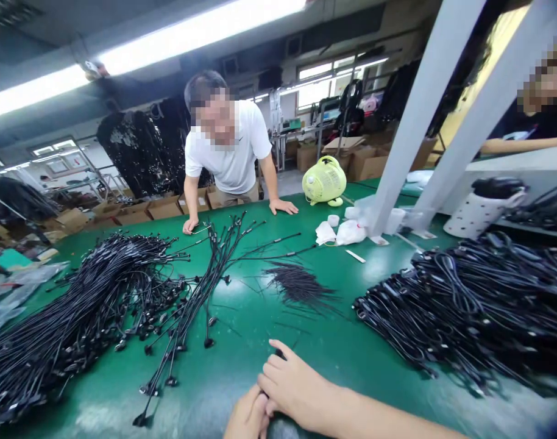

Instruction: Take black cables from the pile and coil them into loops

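Observation:
Low in the view, my left hand (251, 414) and my right hand (292, 384) meet over the green table (242, 305). Both are closed around a small black item, of which only dark bits show between the fingers; it looks like part of a cable. Ahead of them lies a loose pile of thin black ties (301, 283). A spread bunch of black cables (205, 274) is to the left of it, beside a large heap of black cables (86, 305). Coiled black cables (465, 305) are piled on the right.
Across the table a person in a white shirt (233, 152) leans with both hands on its edge. A green fan (325, 181), white bags (350, 233) and a slanted grey post (425, 110) stand at the back right. Another person's arm (525, 144) shows at far right.

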Demonstrator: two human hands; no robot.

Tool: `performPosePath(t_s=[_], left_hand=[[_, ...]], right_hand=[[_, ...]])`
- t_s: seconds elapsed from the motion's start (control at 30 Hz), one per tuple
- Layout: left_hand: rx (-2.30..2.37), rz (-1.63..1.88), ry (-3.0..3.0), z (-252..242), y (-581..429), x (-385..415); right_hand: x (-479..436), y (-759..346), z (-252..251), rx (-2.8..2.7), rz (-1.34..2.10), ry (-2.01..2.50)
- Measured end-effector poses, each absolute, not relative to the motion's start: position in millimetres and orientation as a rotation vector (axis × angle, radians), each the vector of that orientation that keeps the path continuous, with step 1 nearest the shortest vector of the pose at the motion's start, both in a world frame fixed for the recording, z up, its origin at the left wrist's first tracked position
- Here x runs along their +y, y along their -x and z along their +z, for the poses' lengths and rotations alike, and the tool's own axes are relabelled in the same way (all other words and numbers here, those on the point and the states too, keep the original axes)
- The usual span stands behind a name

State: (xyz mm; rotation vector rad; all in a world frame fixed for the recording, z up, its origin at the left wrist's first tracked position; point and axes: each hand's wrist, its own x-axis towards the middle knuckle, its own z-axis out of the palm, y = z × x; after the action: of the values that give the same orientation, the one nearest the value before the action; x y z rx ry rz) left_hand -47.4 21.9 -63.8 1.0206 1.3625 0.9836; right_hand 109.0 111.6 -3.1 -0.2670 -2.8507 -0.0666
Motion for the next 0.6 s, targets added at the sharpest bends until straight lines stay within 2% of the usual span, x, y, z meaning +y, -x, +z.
performPosePath(t_s=[0.13, 0.33, 0.47, 0.6], left_hand=[[1.363, 0.778, -1.236, -54.8, 47.0, 14.3], [1.41, 0.413, -1.646, -6.8, 49.1, -9.4], [1.394, 0.074, -1.795, -13.5, 24.4, -13.1], [1.355, -0.073, -1.914, -22.1, -2.6, -28.6]], right_hand=[[98.8, -116.6, -11.5, -2.881, -0.228, 0.266], [57.2, -133.5, -14.3, -2.81, -0.012, 0.462], [22.6, -173.9, -44.3, -2.678, 0.179, 0.687], [-20.1, -199.5, -66.5, -2.554, 0.222, 0.907]])
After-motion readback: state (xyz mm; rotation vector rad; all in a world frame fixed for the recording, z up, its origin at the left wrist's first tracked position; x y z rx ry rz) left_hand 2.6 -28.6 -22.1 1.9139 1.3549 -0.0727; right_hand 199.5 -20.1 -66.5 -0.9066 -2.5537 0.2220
